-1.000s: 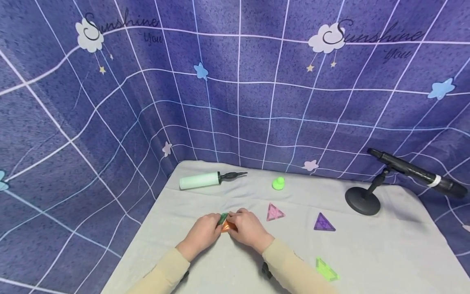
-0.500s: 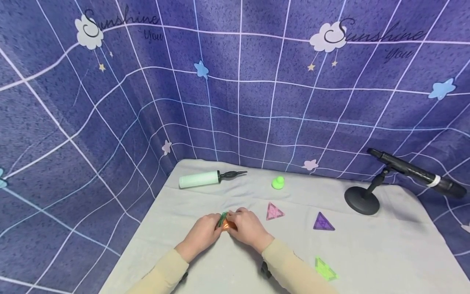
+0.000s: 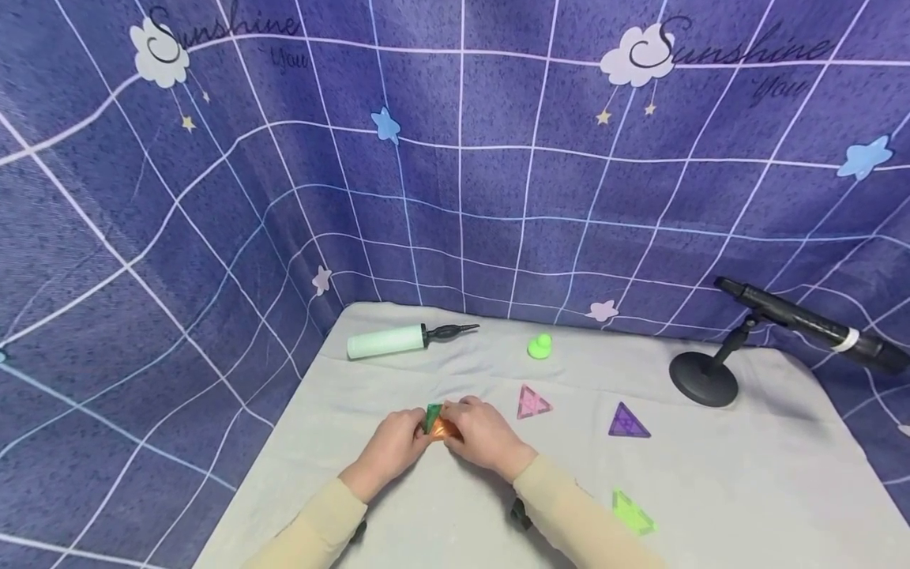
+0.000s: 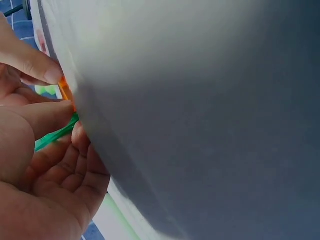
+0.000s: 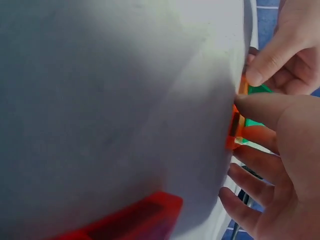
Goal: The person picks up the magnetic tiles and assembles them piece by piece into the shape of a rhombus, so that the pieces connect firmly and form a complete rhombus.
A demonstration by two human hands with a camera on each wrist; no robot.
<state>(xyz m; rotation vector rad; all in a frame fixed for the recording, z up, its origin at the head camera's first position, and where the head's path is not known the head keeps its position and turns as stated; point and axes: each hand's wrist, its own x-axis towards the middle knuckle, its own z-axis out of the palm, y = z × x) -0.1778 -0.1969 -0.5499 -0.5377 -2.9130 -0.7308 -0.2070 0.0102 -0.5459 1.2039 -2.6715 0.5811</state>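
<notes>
hands (image 5: 297, 150) at orange tile (image 5: 234, 120) | green tile (image 5: 259, 89) behind | red piece (image 5: 137, 216) apart

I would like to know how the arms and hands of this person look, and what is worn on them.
The left hand and the right hand wear no gloves. The left sleeve and the right sleeve are pale beige and long, ending near the wrists. A small black object shows under each sleeve, mostly hidden.

Your left hand (image 3: 392, 445) part-hides green tile (image 3: 432, 416); your right hand (image 3: 489, 435) part-hides orange tile (image 3: 440, 431). Red piece (image 5: 142, 216), apart from right hand: cut by right wrist view's bottom edge.
</notes>
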